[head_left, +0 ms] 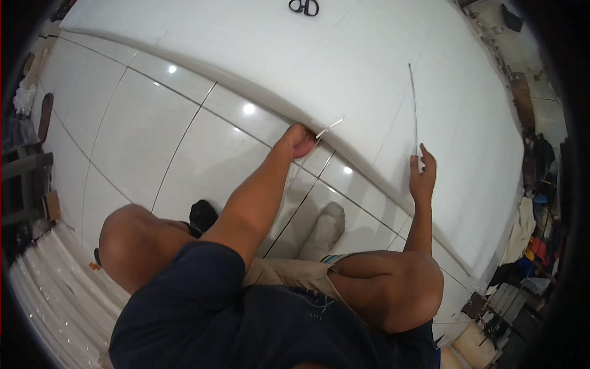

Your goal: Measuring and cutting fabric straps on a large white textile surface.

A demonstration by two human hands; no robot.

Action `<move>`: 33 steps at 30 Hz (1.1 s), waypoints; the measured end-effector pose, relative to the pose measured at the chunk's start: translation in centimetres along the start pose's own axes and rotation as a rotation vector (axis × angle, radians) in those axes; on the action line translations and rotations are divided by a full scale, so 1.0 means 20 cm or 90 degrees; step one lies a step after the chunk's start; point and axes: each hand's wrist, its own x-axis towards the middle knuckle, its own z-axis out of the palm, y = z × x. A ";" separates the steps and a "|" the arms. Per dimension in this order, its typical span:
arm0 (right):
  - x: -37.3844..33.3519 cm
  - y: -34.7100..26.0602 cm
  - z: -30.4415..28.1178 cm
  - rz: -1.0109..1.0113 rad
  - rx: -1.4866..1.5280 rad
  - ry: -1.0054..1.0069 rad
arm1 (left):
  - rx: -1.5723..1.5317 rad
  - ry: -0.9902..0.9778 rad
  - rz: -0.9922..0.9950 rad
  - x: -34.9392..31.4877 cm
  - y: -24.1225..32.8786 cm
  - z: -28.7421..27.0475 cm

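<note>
At the near edge of a big white padded slab (246,55), my left hand (299,141) is curled closed, its fingertips partly hidden at the edge. A white cord (330,127) runs from its fingers onto the slab's top, and a thin strand trails down below the hand. Further right, my right hand (422,175) is above the slab and grips the near end of a long thin metal rod (413,101). The rod points away from me over the white surface. Black-handled scissors (304,7) lie on the slab at the far side.
Glossy white floor tiles (166,123) run along the slab's near edge, between my feet. Cluttered cloths and tools (538,246) line the right side. At lower left stands a stack of pale ribbed material (61,295), with a dark frame (24,178) behind it.
</note>
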 end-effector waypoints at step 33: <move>-0.43 -0.62 0.81 0.096 0.311 -0.348 | 1.239 0.044 0.708 -0.46 0.26 0.60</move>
